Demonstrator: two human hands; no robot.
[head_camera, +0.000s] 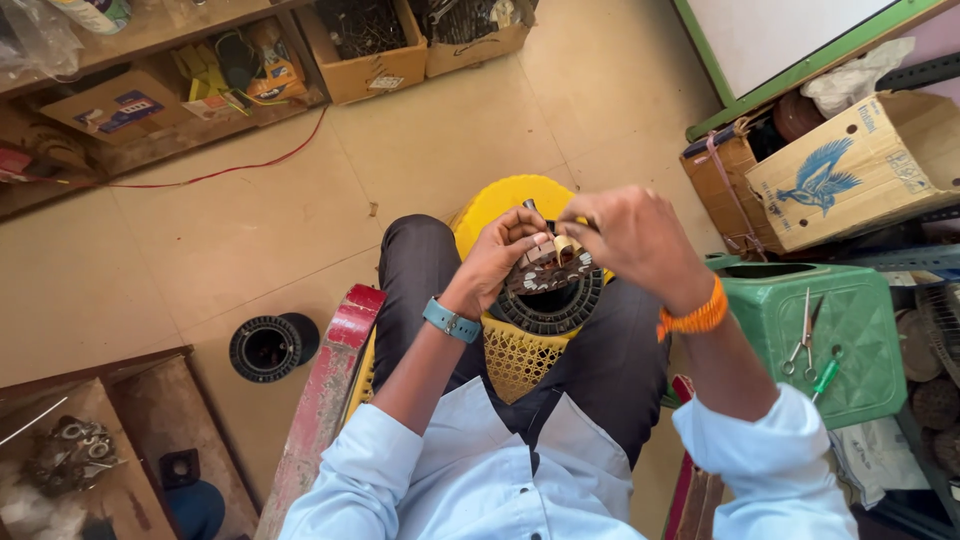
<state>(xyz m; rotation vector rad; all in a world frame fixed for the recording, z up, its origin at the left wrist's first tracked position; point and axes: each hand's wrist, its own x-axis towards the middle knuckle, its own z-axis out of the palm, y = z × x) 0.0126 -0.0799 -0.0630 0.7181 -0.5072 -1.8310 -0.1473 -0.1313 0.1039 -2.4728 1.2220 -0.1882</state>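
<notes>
The round, black slotted motor core (548, 290) rests on the yellow stool (515, 355) between your knees, tilted toward you. It looks heavy and rigid, best held by its outer rim; the pale paper strips (563, 248) in its slots seem thin and easily creased. Your left hand (503, 255) clasps its upper edge, and your right hand (625, 235) pinches a strip above.

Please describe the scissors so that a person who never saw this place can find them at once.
Look to the person's right side, at the green plastic stool. On its top lie the scissors, thin and silvery, blades pointing away from the person. Next to them lies a green-handled screwdriver; only the scissors have two finger loops.
</notes>
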